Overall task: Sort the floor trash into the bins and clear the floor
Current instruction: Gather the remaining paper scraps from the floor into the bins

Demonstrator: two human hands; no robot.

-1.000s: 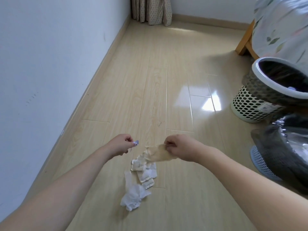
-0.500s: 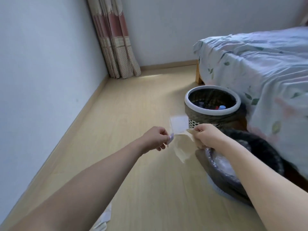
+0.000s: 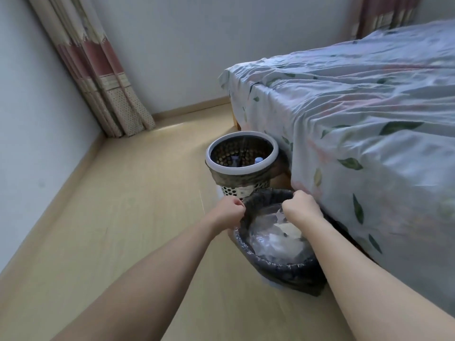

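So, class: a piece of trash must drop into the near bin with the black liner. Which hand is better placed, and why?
Probably the right hand: it hangs over the near bin, above the clear plastic inside. The left hand sits at the rim's outer edge, beside the opening.

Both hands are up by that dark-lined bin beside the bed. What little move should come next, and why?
Probably open the right hand over the near bin and let go of whatever it holds. It hovers curled above the clear plastic already inside; the left hand is curled at the rim. What either holds cannot be made out.
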